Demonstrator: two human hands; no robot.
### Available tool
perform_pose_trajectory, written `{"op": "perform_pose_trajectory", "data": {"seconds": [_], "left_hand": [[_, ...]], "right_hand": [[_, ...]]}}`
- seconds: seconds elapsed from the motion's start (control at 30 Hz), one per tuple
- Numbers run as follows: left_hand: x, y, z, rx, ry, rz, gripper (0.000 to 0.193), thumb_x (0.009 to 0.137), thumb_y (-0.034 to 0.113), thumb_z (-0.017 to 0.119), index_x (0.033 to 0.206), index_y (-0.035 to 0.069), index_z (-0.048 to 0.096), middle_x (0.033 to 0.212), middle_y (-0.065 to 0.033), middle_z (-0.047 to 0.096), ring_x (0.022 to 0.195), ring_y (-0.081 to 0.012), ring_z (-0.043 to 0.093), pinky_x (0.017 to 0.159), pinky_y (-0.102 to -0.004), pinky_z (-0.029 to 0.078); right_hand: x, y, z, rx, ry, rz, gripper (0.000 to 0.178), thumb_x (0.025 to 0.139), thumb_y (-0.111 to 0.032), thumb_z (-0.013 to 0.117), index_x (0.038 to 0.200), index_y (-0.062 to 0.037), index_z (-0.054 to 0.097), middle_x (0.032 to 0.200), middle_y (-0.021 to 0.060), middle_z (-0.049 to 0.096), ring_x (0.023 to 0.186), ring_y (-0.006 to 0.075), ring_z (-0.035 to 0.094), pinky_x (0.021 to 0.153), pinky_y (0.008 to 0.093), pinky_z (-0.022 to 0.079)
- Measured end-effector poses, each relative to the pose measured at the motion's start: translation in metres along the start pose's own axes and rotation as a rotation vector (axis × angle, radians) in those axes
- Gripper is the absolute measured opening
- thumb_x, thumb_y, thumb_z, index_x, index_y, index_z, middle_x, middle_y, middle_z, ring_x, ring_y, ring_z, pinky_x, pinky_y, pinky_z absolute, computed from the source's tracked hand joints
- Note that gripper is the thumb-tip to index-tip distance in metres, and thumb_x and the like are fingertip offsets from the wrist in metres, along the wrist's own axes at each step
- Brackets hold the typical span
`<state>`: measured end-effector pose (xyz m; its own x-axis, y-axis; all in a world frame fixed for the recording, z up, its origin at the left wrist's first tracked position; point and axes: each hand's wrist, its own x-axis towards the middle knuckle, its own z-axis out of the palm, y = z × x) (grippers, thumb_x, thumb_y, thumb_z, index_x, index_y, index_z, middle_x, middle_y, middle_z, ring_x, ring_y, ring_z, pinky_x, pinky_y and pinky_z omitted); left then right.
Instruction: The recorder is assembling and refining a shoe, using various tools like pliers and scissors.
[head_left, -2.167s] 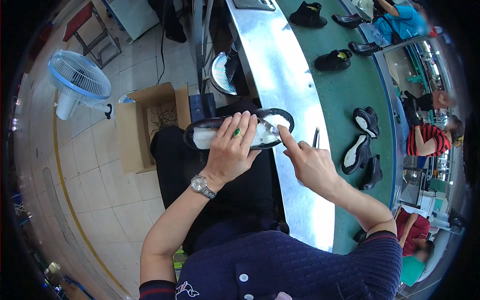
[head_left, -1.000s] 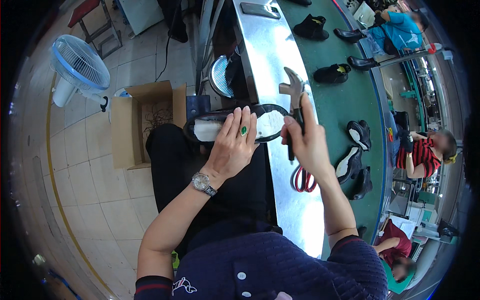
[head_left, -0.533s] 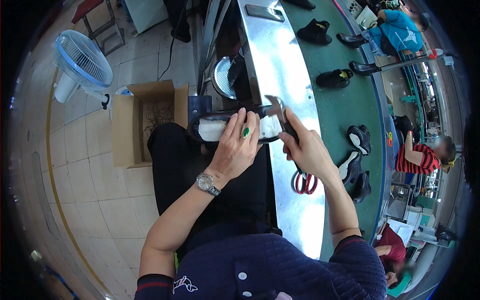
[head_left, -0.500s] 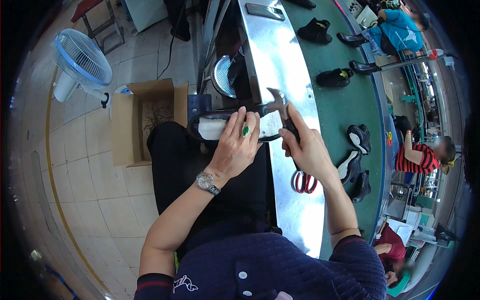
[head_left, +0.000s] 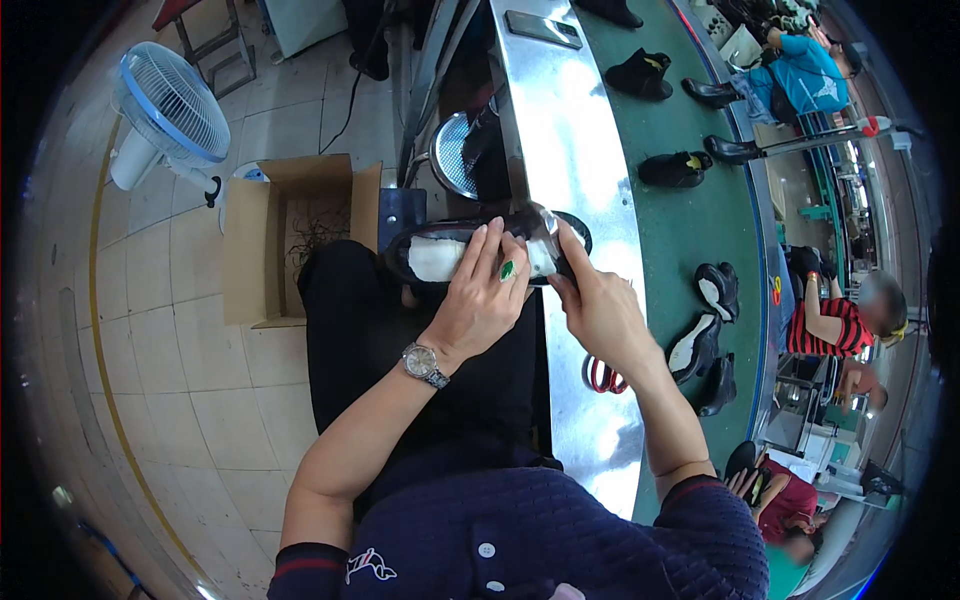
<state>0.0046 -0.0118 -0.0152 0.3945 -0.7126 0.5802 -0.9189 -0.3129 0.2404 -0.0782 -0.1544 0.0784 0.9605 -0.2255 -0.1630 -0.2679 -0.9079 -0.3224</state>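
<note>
An upside-down black shoe (head_left: 432,258), with white filling in its underside, lies across my lap beside the metal ledge. My left hand (head_left: 482,312) presses over its middle, fingers stretched across the sole; the thumb is mostly hidden. In my right hand (head_left: 608,318) is a hammer (head_left: 545,222), its handle mostly covered by my closed fingers. The hammer's head is down at the right part of the shoe, close to my left fingertips. I cannot tell whether it touches the sole.
A cardboard box (head_left: 250,265) with thin dark strips stands left, by a fan (head_left: 175,105). On the metal ledge (head_left: 590,130) lie a phone (head_left: 543,28) and red-handled scissors (head_left: 604,376). The green belt (head_left: 625,205) carries several black shoes (head_left: 676,169). Co-workers (head_left: 830,320) sit beyond it.
My right hand has brought the hammer down and left onto the shoe's right part. The left hand stays on the shoe. The whole view has shifted slightly.
</note>
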Motion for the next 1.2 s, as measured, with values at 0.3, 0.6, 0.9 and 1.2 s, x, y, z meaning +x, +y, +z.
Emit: {"op": "perform_pose_trajectory", "data": {"seconds": [0.3,0.6,0.9,1.2], "left_hand": [[0.021,-0.004,-0.028,-0.163,-0.15,-0.31,0.065,0.072,0.013,0.078,0.127,-0.008,0.05,0.124,-0.0215,0.052,0.125,-0.0336,0.046,0.109,-0.0414,0.038],[-0.005,-0.021,-0.037,0.238,-0.193,-0.059,0.05,0.078,0.001,0.064,0.125,-0.013,0.053,0.118,-0.0218,0.06,0.119,-0.0352,0.052,0.111,-0.0398,0.035],[-0.013,-0.023,-0.029,0.268,-0.076,-0.043,0.043,0.078,0.003,0.067,0.118,-0.011,0.06,0.118,-0.0227,0.061,0.119,-0.0393,0.054,0.108,-0.0414,0.041],[-0.007,-0.032,-0.051,-0.175,-0.036,-0.347,0.071,0.063,0.009,0.083,0.126,-0.005,0.053,0.127,-0.0186,0.053,0.123,-0.0341,0.049,0.106,-0.0406,0.041]], "right_hand": [[0.004,-0.012,0.006,-0.081,0.018,0.043,0.068,0.091,-0.01,0.056,0.15,-0.0089,0.023,0.062,0.019,0.062,0.055,0.0388,0.062,0.055,0.0478,0.048],[0.01,-0.037,0.005,-0.135,-0.024,0.01,0.071,0.091,-0.013,0.056,0.152,-0.0101,0.02,0.064,0.019,0.064,0.056,0.0382,0.064,0.053,0.0472,0.049],[0.012,-0.044,0.012,-0.139,-0.057,-0.035,0.071,0.092,-0.012,0.055,0.152,-0.0077,0.017,0.061,0.0187,0.062,0.054,0.0378,0.063,0.051,0.0465,0.049],[0.024,-0.052,0.014,-0.089,0.007,-0.038,0.068,0.092,-0.011,0.055,0.151,-0.0083,0.021,0.062,0.021,0.063,0.054,0.0386,0.063,0.051,0.0474,0.049]]}}
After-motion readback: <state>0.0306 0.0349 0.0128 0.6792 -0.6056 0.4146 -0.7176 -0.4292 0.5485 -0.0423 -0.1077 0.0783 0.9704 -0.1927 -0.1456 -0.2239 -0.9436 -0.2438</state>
